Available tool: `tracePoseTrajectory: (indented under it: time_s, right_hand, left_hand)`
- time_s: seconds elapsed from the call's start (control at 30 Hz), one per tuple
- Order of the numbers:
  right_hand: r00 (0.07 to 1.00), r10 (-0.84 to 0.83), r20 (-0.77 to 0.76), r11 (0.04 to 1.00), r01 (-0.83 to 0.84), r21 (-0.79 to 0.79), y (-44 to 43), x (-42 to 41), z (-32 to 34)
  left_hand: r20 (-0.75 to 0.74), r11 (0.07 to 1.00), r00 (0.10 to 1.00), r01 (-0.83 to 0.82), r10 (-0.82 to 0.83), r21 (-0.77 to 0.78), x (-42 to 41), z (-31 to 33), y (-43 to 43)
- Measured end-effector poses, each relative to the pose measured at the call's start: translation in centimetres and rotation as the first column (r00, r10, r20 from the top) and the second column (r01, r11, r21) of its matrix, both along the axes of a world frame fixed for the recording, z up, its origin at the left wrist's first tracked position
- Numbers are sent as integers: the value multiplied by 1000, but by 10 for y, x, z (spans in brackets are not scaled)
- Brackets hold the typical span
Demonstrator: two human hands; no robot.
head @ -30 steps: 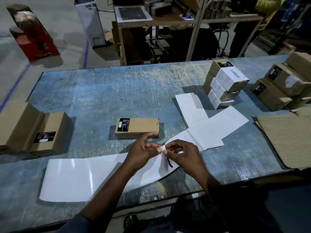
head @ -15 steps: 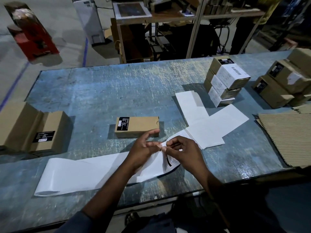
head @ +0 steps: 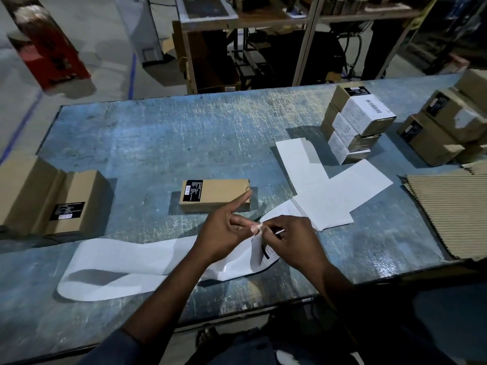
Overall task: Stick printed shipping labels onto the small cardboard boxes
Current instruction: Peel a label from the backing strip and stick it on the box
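Dim, bluish light; soft shadows; edges bend, far shelves perhaps slightly blurred

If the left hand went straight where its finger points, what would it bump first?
Probably the small brown cardboard box with a black label, just beyond the left hand; depth is unclear.

Both forearms converge ahead. The left hand [head: 224, 230] pinches the label strip [head: 257, 251], its index finger pointing straight out. The right hand [head: 295, 241], fingers curled, pinches it just beside.
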State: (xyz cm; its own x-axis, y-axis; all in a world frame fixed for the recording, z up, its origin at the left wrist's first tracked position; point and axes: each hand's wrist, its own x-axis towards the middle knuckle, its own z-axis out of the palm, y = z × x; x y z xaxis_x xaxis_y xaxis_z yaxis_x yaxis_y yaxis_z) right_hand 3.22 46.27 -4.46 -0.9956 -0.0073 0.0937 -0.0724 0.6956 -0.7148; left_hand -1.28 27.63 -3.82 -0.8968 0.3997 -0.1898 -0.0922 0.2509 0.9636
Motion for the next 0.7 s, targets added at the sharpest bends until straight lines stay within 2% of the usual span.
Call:
tracePoseTrajectory:
  time_s: [0.1, 0.17, 0.37, 0.5, 0.7]
  right_hand:
    - [997, 53, -48, 991, -46, 129, 1, -3, -5]
    - [998, 27, -55, 992, -21, 121, 1, -4, -6]
    - [980, -169, 106, 971, 184, -151, -3, -5, -6]
    - [949, -209, 235, 890, 284, -357, -2, -6, -3]
    - [912, -251, 324, 780, 389, -490, 9, -5, -5]
  left_hand:
    - [16, 1000, 1000, -16, 16, 19, 0, -1, 1]
    - [9, 999, 1000, -21, 21, 25, 0, -5, 0]
    - [-30, 995, 995, -94, 93, -14, -2, -9, -2]
    - [-117, 986, 984, -147, 138, -77, -5, -15, -10]
    - [-279, 956, 954, -178, 110, -232, -3, -28, -15]
